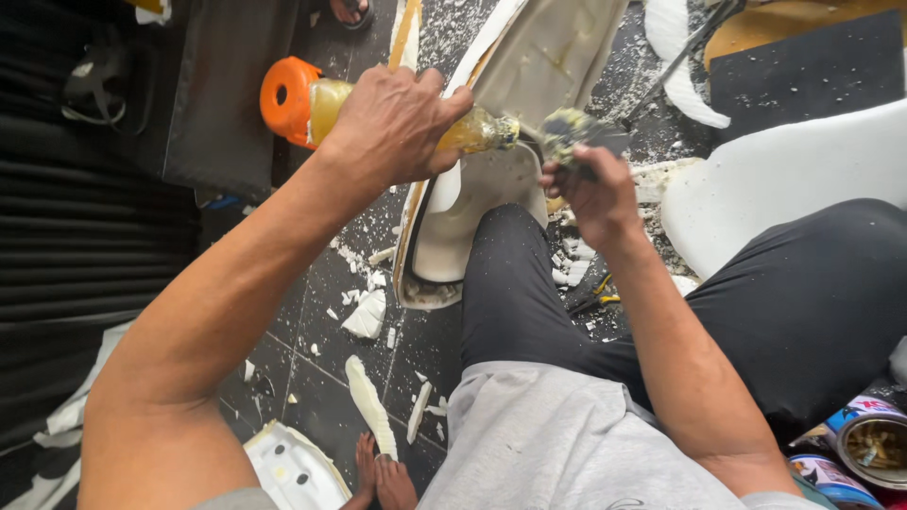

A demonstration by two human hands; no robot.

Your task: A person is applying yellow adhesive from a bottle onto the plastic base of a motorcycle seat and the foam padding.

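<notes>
Here the left hand (397,127) is wrapped tight around a yellowish plastic bottle (378,113) with an orange cap end (286,99), held on its side so that its narrow neck points toward the right hand (590,194). The right hand is closed on the handle of a brush (572,132) whose tip is clotted with yellowish glue and sits just at the bottle's mouth. Both hands hover above a white moulded seat shell (472,203) that leans up from the dark tiled floor (312,359), its lower rim resting near the person's black-trousered knee (515,274). A second pale, curved foam pad (775,179) lies toward the right edge of the floor, partly under the other leg. White foam scraps (368,397) and crumbs are scattered over the tiles between the legs and the left side. Another white shell piece (293,467) shows at the bottom edge beside bare toes (378,477). An open tin (869,439) of glue stands at the bottom right corner of the floor, with another can touching it.
</notes>
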